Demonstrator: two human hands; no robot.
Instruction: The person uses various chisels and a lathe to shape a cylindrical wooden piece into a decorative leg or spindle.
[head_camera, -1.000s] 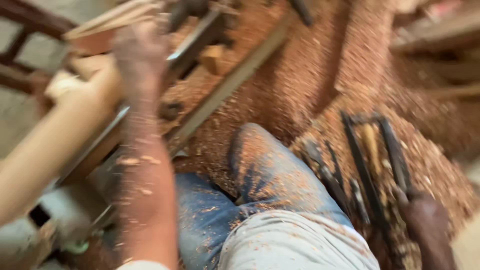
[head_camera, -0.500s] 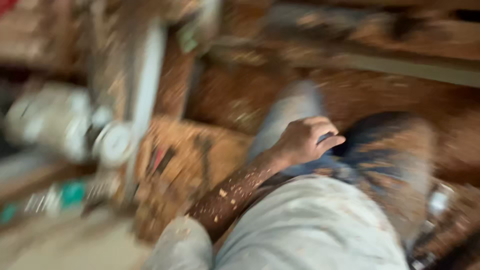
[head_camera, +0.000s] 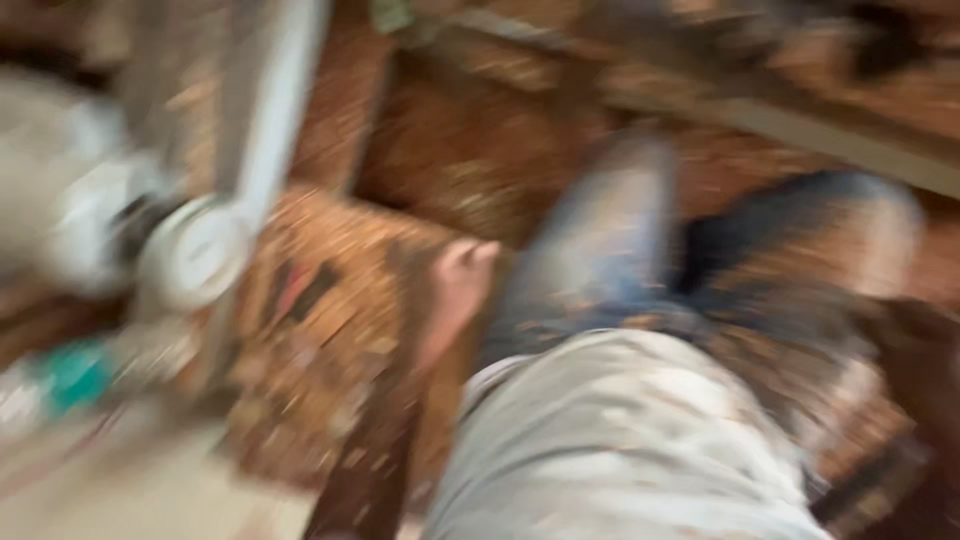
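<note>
**Left hand hangs by the thigh, beside the sawdust heap**

The view is badly smeared, so only broad shapes can be told. The left hand (head_camera: 462, 285) is at the end of a bare forearm flecked with wood dust. It sits just beside the left thigh in blue jeans (head_camera: 600, 250), at the edge of a sawdust heap (head_camera: 330, 330). The fingers look loosely curled with nothing visible in them, but the blur hides whether they are closed or open, so I cannot tell. The right hand cannot be made out.

The heap lies to the left of the hand, between it and a pale round wheel (head_camera: 195, 250) on a light metal bar (head_camera: 275, 100). Two small dark and reddish shapes (head_camera: 300, 290) lie on the heap, too blurred to name.

As a judgement, any reach over this heap is best done slowly with the head held steady. The loose chips could hide whatever lies in them, and the wheel stands near.

The sawdust is reddish-brown, coarse and crumbly, and piled in soft mounds. The jeans are faded and dusted with it, and the grey shirt (head_camera: 620, 440) looks soft and creased. A long pale wooden beam (head_camera: 830, 130) crosses the top right, straight-edged. A teal thing (head_camera: 75, 375) shows at far left on a pale smooth floor (head_camera: 120, 490)
</note>
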